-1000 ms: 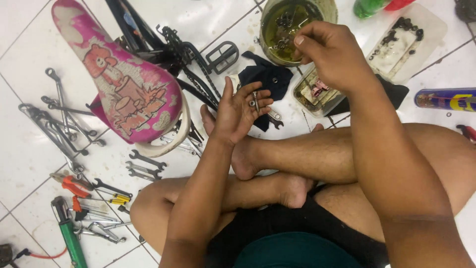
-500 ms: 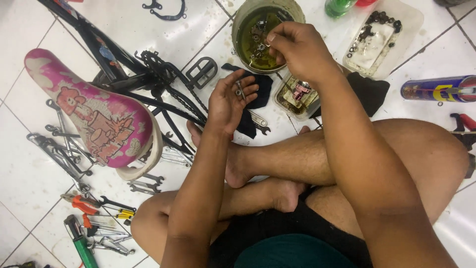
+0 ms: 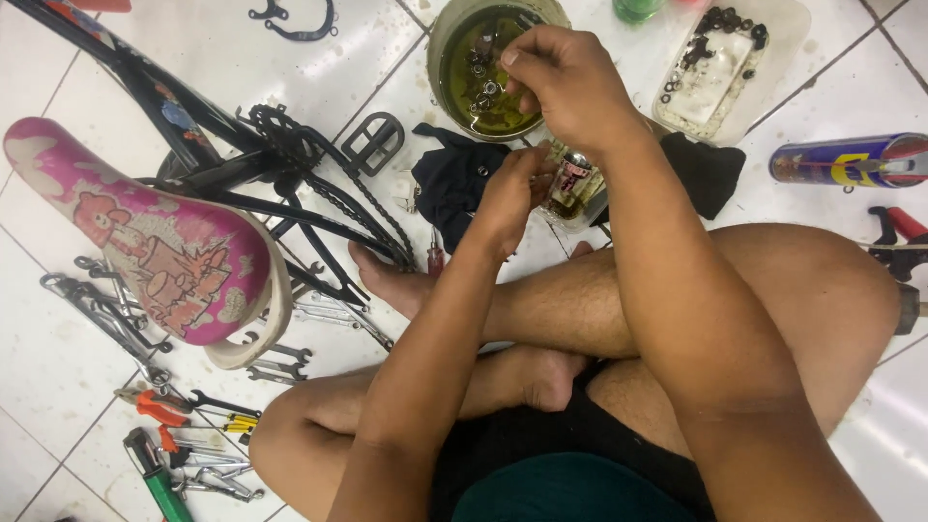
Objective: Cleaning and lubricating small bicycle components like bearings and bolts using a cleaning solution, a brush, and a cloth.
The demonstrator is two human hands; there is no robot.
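Observation:
My right hand (image 3: 565,82) hovers over the near rim of a round bowl (image 3: 440,58) holding yellowish oil and several small nuts and metal parts. Its fingertips are pinched together, seemingly on a small part. My left hand (image 3: 512,193) is just below it, back turned up, with fingers curled over small metal parts. That hand sits beside a small clear container (image 3: 577,184) on the floor. I sit cross-legged on white tiles.
A black bicycle frame with chain and pedal (image 3: 372,145) and a pink saddle (image 3: 145,242) lie at left. Wrenches (image 3: 106,309), orange pliers (image 3: 150,406) and a black cloth (image 3: 449,179) are scattered about. A plastic tray of parts (image 3: 773,58) and a spray can (image 3: 851,159) are at right.
My left hand has turned from palm up, showing small parts, to palm down and has moved right toward the small container. The right hand stays over the bowl. The view shifted slightly.

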